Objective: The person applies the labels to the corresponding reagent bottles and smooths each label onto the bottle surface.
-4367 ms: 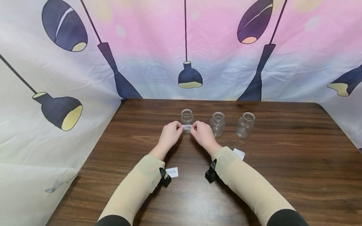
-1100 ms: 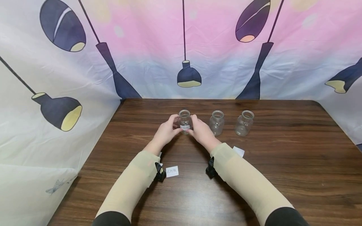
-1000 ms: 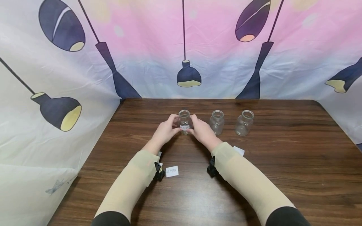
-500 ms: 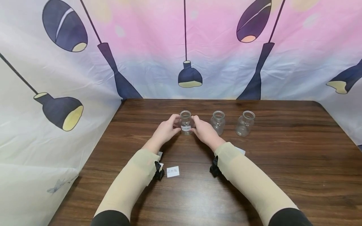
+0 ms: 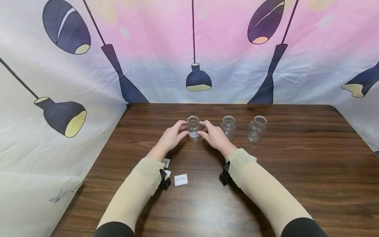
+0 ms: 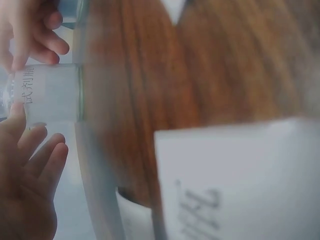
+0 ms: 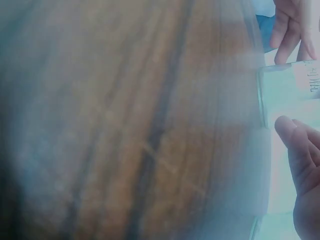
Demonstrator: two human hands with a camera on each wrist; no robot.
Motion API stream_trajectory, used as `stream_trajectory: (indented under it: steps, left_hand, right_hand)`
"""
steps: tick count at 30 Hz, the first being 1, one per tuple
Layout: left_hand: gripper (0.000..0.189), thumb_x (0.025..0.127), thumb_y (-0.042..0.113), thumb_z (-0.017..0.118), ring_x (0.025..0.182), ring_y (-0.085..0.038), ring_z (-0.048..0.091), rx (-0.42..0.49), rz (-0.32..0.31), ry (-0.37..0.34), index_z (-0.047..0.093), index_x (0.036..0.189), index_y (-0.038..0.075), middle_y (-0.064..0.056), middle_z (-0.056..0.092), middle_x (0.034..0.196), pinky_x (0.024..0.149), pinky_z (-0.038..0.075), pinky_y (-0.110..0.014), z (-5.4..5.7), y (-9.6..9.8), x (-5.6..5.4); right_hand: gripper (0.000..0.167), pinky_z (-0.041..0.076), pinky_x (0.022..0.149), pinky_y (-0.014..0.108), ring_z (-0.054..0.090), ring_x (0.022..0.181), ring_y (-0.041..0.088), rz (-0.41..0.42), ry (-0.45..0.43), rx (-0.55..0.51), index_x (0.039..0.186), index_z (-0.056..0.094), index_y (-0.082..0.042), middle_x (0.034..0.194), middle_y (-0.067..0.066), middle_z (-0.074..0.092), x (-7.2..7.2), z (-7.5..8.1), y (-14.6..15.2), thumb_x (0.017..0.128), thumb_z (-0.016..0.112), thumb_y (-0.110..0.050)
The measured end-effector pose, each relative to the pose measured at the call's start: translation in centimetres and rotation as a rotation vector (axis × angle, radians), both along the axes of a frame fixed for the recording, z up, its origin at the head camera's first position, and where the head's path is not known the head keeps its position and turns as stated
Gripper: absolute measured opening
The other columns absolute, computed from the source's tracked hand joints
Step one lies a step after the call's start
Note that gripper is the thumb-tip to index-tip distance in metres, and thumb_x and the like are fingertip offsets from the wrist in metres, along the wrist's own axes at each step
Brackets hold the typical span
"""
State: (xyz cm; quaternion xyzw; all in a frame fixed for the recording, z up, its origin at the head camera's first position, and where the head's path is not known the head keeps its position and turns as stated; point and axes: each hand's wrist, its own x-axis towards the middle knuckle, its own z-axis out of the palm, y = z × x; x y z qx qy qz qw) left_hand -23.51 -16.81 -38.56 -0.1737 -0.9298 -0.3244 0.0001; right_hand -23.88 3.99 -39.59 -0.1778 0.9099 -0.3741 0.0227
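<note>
A clear glass jar [image 5: 193,123] stands upright toward the back of the table, with a white handwritten label [image 5: 193,135] on its near side. From the left, my left hand [image 5: 171,136] flanks the jar, its thumb at the label's edge and its other fingers loosely spread. My right hand [image 5: 216,135] is on the opposite side, its thumb touching the label near its right end. In the left wrist view, both thumbs meet the label [image 6: 30,85] from opposite ends. The right wrist view shows the jar [image 7: 285,90] only partly, at its edge.
Two more clear jars stand to the right, a middle one [image 5: 228,126] and a far right one [image 5: 256,130]. A written paper slip [image 5: 181,179] lies on the wooden table [image 5: 296,164]. Other slips [image 5: 166,162] show beside the left sleeve, and another [image 5: 253,158] behind the right.
Earlier both hands pinched the label's ends at the jar; now it lies on the glass. The thumbs drew apart, and the right thumb has since moved back onto the label.
</note>
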Motion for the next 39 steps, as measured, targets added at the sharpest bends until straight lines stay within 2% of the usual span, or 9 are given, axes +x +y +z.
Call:
stream_trajectory:
  steps: [7,14,18,27,35,39]
  left_hand:
    - [0.041,0.095,0.031,0.054,0.120,-0.024,0.051,0.000,0.005,-0.005,0.042,0.133,0.017,-0.005,0.056,0.130,0.097,0.039,-0.045,0.3,0.0,0.1]
    - [0.050,0.092,0.035,0.059,0.119,-0.022,0.052,0.021,0.018,-0.058,0.040,0.136,0.021,-0.002,0.055,0.132,0.097,0.039,-0.045,-0.1,-0.5,0.5]
    - [0.053,0.091,0.036,0.060,0.117,-0.021,0.053,0.033,0.021,-0.073,0.039,0.138,0.022,-0.002,0.054,0.132,0.096,0.040,-0.045,-0.3,-1.0,0.6]
    - [0.055,0.090,0.036,0.062,0.109,-0.021,0.058,0.045,0.034,-0.030,0.040,0.139,0.020,-0.003,0.055,0.132,0.090,0.045,-0.044,0.0,-1.6,1.4]
    - [0.053,0.088,0.038,0.064,0.102,-0.022,0.060,0.007,0.057,0.008,0.048,0.134,0.020,-0.001,0.062,0.121,0.084,0.047,-0.043,0.0,-2.0,2.1]
    - [0.051,0.087,0.037,0.066,0.099,-0.020,0.060,0.009,0.046,-0.006,0.050,0.133,0.019,0.000,0.064,0.118,0.083,0.047,-0.041,-0.1,-2.2,2.5]
  right_hand:
    - [0.048,0.046,0.056,0.030,0.061,0.070,0.014,0.002,-0.013,0.002,0.140,0.038,-0.019,0.097,0.002,0.065,-0.1,0.0,0.1,0.096,0.051,-0.033]
    - [0.062,0.049,0.064,0.032,0.062,0.076,0.014,-0.021,-0.084,-0.018,0.147,0.027,-0.020,0.107,0.006,0.064,0.2,-0.3,0.4,0.094,0.056,-0.034]
    - [0.066,0.049,0.061,0.031,0.062,0.072,0.014,-0.009,-0.123,-0.041,0.148,0.026,-0.017,0.106,0.007,0.064,0.5,-0.5,0.4,0.092,0.058,-0.035]
    - [0.067,0.050,0.059,0.030,0.061,0.064,0.014,-0.016,-0.187,-0.086,0.145,0.029,-0.008,0.097,0.003,0.065,1.6,-0.8,0.6,0.092,0.060,-0.035]
    - [0.063,0.049,0.057,0.029,0.060,0.063,0.013,0.036,-0.155,-0.098,0.141,0.036,-0.007,0.096,0.002,0.065,2.4,-0.9,1.1,0.091,0.061,-0.034]
    - [0.061,0.049,0.058,0.029,0.060,0.064,0.012,0.068,-0.158,-0.075,0.141,0.038,-0.007,0.095,0.001,0.064,2.9,-0.8,1.3,0.091,0.061,-0.033]
